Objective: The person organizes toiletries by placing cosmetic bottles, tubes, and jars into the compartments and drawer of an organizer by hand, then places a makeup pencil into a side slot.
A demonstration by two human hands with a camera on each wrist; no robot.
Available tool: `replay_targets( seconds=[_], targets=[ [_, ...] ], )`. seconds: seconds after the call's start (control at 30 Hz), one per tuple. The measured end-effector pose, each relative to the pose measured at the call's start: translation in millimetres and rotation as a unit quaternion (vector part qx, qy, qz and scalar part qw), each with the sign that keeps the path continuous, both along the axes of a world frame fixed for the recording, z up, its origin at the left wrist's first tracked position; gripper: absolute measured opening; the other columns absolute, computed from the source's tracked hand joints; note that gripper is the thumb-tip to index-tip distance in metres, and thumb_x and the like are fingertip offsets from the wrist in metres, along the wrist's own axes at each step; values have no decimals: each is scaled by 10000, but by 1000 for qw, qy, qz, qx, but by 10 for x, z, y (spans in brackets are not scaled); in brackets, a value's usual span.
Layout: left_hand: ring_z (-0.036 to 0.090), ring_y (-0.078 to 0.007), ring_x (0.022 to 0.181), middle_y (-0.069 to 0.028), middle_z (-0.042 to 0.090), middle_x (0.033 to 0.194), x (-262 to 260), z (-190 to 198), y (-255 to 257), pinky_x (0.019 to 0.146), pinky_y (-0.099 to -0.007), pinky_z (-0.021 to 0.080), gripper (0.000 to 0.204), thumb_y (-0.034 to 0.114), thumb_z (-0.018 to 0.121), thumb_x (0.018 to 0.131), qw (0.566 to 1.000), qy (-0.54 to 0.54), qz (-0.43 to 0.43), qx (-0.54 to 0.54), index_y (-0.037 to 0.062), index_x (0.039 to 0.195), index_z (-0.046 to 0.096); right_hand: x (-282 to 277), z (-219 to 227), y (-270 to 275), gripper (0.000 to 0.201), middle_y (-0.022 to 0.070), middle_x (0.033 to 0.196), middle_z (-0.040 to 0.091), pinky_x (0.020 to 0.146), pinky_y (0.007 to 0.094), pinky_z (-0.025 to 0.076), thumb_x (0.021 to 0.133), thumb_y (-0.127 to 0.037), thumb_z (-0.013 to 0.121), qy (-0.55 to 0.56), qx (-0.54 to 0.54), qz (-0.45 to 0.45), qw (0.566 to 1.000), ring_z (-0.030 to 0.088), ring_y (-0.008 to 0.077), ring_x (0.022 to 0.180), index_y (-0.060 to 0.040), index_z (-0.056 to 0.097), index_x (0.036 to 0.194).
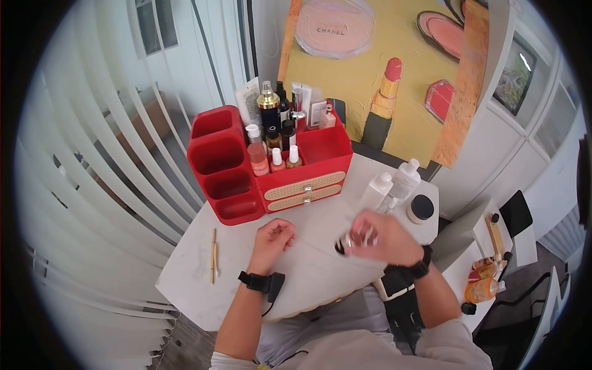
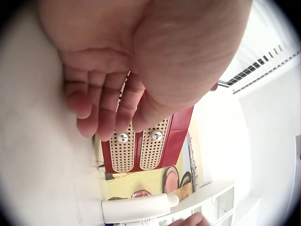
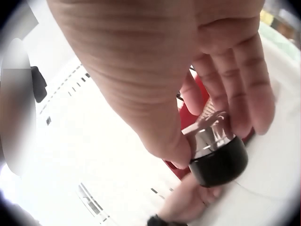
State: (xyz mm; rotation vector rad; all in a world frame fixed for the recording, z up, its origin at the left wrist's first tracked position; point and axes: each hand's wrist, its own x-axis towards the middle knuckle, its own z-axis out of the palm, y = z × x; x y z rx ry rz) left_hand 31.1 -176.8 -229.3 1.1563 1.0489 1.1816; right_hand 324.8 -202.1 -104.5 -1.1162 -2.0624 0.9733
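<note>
Silver-collared bottle with a glossy black end [image 3: 217, 157] sits pinched between thumb and fingertips of the right hand [image 1: 381, 239], just above the white table [image 1: 308, 271], at about four o'clock from the red plastic organiser with two woven-front drawers [image 1: 271, 166]. Fingers curl round the collar only, so the grip looks light; a firmer wrap lower on the body would steady it, I'd judge. Left hand [image 1: 271, 237] rests on the tabletop at nine o'clock of the bottle, fingers loosely curled, nothing in it. Out at twelve to one o'clock from the bottle stand two white plastic bottles [image 1: 391, 185] and a round black-lidded jar [image 1: 420, 208], close enough to be knocked, so any lift is best kept clear of them. Organiser's right compartments are crowded with small bottles [image 1: 274, 154]; its three left wells [image 1: 222, 163] stand open. Far at nine o'clock lies a thin wooden stick [image 1: 213, 256].
</note>
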Motion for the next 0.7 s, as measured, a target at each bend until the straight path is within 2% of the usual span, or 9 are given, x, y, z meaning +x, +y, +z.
replay_targets(
  seconds=[0.1, 0.17, 0.27, 0.33, 0.37, 0.43, 0.5, 0.63, 0.7],
  targets=[
    [597, -63, 702, -1, 679, 837, 4, -4, -12, 611, -220, 466, 107, 144, 661, 1019, 1000, -6, -9, 4, 45, 1041, 693, -225, 295, 566, 296, 42, 877, 663, 666, 277, 538, 847, -127, 842, 113, 116, -37, 986, 677, 117, 768, -49, 581, 963],
    [599, -63, 701, 0, 678, 838, 2, 9, 6, 614, -221, 466, 109, 143, 658, 1022, 1000, -1, -4, -3, 41, 1043, 690, -363, 481, 1034, 301, 22, 876, 639, 692, 265, 550, 848, -84, 844, 56, 226, -80, 969, 685, 100, 830, -49, 567, 959],
    [603, -66, 701, -4, 681, 843, -27, -5, 27, 614, -223, 467, 112, 142, 655, 1023, 1000, -15, -8, -6, 36, 1042, 688, -541, 568, 1621, 304, 62, 854, 652, 696, 305, 549, 820, -106, 855, 6, 242, -106, 964, 696, 156, 808, -37, 586, 941],
    [611, -74, 701, -8, 685, 836, -38, 1, 36, 619, -228, 476, 117, 151, 656, 1028, 1000, -16, -12, -5, 39, 1040, 688, -652, 531, 1872, 268, 156, 885, 691, 752, 421, 557, 765, -121, 840, -115, 279, -53, 952, 696, 339, 812, -34, 644, 925],
    [619, -82, 701, -13, 689, 829, -41, 3, 42, 624, -234, 485, 123, 160, 656, 1032, 1000, -20, -15, -6, 41, 1037, 687, -702, 503, 1929, 268, 156, 885, 691, 752, 421, 557, 765, -121, 840, -114, 280, -54, 952, 696, 339, 812, -34, 644, 925],
    [619, -84, 699, -13, 688, 829, -47, 8, 56, 624, -236, 487, 121, 157, 654, 1033, 1000, -15, -20, 0, 41, 1036, 687, -822, 499, 1970, 339, 140, 848, 681, 697, 377, 545, 746, -166, 884, -177, 280, -37, 943, 687, 286, 769, -13, 632, 913],
    [619, -85, 697, -14, 686, 829, -46, 3, 49, 625, -239, 489, 120, 155, 651, 1034, 1000, -11, -26, 0, 40, 1035, 686, -845, 551, 1911, 341, 145, 854, 674, 721, 380, 555, 752, -141, 885, -171, 238, -25, 956, 702, 291, 803, 2, 633, 930],
    [606, -72, 693, -9, 676, 833, -46, 24, 46, 605, -227, 468, 92, 105, 639, 1019, 1000, -19, -17, -5, 25, 1021, 685, -601, 433, 1705, 206, 131, 872, 670, 698, 364, 562, 843, -61, 814, -33, 296, -43, 954, 721, 236, 821, 10, 649, 946],
    [605, -70, 689, -7, 674, 828, -24, 8, 28, 599, -226, 466, 93, 111, 648, 1017, 999, -33, -21, -13, 25, 1017, 685, -385, 573, 1195, 165, 119, 871, 679, 665, 352, 541, 879, -67, 784, -18, 351, -122, 928, 722, 224, 815, 5, 653, 948]
  ],
)
